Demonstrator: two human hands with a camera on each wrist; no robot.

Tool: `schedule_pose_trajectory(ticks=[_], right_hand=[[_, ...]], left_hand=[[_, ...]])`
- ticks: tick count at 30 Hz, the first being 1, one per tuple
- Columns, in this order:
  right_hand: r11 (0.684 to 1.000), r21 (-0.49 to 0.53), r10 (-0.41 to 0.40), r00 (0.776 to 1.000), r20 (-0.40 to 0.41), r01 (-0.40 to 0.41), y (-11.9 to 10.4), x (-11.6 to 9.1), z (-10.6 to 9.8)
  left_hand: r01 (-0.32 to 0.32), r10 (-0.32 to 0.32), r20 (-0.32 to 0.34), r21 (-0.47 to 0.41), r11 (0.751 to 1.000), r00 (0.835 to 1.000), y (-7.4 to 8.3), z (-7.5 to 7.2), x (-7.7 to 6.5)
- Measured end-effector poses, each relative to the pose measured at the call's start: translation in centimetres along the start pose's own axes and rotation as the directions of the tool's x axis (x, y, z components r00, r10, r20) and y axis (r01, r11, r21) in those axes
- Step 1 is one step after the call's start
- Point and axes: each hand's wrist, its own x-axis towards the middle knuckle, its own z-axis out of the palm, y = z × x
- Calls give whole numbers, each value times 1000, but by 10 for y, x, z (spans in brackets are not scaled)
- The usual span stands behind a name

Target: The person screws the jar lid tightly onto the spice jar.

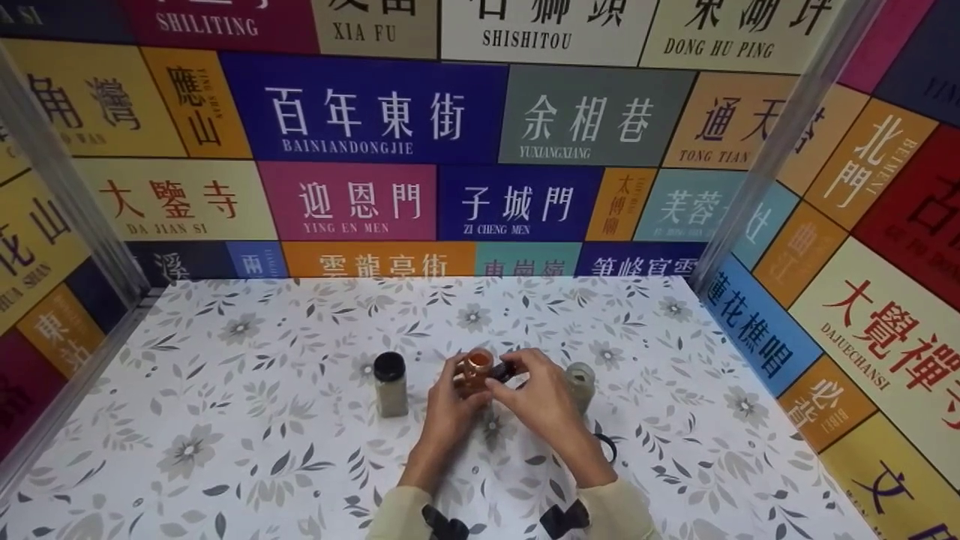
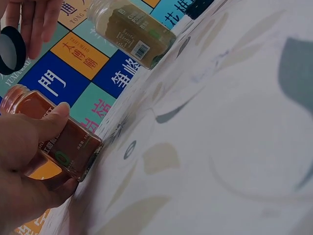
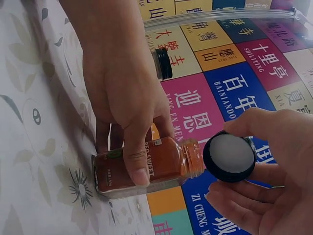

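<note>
My left hand grips a small glass spice jar of red-brown powder around its sides, its mouth uncovered. In the right wrist view the label on this spice jar reads "RED SWEET", and its base is at the tabletop. Fingers and thumb of my right hand pinch a round black lid by its edge. The lid's whitish inside shows, close beside the jar's threaded mouth. Left of my hands stands a second jar with pale contents and a black lid on.
Just beyond my right hand, a jar of greenish-brown powder stands uncovered, partly hidden by the hand. Another black lid lies by my right wrist. A floral cloth covers the table, with colourful sign panels behind and at both sides.
</note>
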Motion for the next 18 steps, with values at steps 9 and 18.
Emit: schedule_pose_trajectory(ticks=[9,18], right_hand=[[998,63,29,999,-44,-26,-2,5,6],[984,178,45,996,-72,-31,-4,15,13]], left_hand=[[-21,21,-2,2,1000,1000,-1,0,0],[-23,23,26,-4,1000,999,-1,-1,1]])
